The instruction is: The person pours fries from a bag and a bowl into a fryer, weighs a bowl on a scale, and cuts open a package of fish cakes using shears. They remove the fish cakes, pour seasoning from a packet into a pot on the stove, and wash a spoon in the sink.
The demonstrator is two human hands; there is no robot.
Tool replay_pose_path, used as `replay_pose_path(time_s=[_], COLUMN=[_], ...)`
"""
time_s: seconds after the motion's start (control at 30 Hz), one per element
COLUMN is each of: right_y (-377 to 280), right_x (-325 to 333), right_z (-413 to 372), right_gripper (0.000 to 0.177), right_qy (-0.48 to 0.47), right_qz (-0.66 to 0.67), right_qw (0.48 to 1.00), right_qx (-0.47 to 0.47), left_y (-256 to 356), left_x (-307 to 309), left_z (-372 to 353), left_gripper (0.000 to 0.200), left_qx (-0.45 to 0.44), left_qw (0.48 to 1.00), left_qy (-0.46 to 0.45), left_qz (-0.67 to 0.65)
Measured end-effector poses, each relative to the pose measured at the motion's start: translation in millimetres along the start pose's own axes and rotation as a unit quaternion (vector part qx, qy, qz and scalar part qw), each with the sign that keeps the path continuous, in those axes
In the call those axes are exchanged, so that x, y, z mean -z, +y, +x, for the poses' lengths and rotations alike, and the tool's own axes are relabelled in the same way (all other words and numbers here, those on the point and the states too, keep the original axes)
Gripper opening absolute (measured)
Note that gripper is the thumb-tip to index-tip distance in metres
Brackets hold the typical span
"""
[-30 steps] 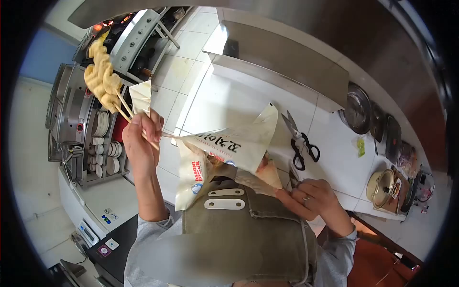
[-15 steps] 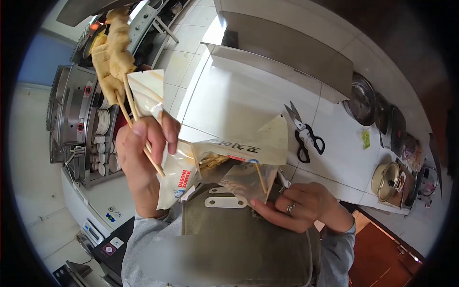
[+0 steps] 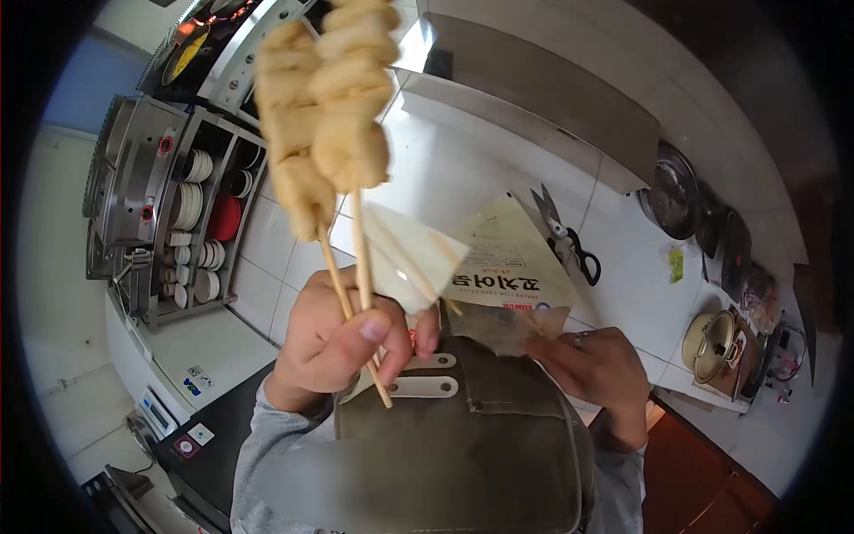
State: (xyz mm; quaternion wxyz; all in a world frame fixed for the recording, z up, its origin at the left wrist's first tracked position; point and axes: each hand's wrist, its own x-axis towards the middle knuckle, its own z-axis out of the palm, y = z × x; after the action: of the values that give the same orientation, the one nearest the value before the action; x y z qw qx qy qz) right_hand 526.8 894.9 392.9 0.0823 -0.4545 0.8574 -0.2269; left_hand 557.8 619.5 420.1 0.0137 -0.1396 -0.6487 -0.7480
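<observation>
The left hand [image 3: 342,343] is clenching two thin wooden skewers [image 3: 357,258] threaded with pale, wavy folded fish-cake ribbons [image 3: 342,107], raised just left of the crinkly cream plastic packet with black lettering [image 3: 507,267]. The right hand [image 3: 596,365] is pinching that packet's translucent lower edge. Another stick is showing through its clear flap. Black-handled steel scissors [image 3: 569,242] are lying just right of the packet.

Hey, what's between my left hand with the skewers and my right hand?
The opened printed packet, seen in the head view. The right hand pinches its lower edge; the left hand, gripping two skewers, is by its other side.
</observation>
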Motion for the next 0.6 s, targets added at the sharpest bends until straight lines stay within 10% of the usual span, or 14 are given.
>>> replay_pose_path(time_s=[0.37, 0.6], right_y=[-28, -38], right_x=[-7, -14], right_z=[19, 26], right_gripper=[0.029, 0.029], right_qy=[-0.131, -0.030], right_qz=[0.069, 0.015], right_qw=[0.982, 0.980], right_qx=[0.121, 0.196], left_y=[18, 18], left_x=[15, 16], left_z=[-6, -9], left_gripper=[0.049, 0.046], left_qx=[-0.026, -0.010], left_qw=[0.983, 0.962], left_qy=[0.138, 0.230], left_qz=[0.118, 0.151])
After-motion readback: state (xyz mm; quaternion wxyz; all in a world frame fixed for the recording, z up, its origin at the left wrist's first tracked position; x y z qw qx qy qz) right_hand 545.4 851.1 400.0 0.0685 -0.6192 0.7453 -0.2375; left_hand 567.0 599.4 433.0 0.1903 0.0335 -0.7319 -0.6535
